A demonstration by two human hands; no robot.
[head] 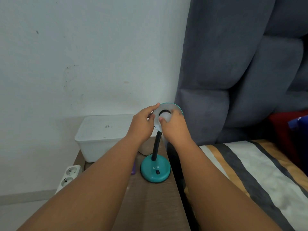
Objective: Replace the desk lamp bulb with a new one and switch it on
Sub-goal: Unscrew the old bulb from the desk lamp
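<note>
left hand (141, 125) steadies shade (175, 108) | right hand (175, 129) grip on bulb (165, 116), probably seated

A brown wooden bench (150, 205) stands between a pale wall and a bed (250, 172) with a striped cover. On the bench rest a white lidded plastic box (101, 140) at the back, the lamp's round teal base (155, 168) near the bed-side edge, and a small purple item (133, 169) just left of that base.
</note>
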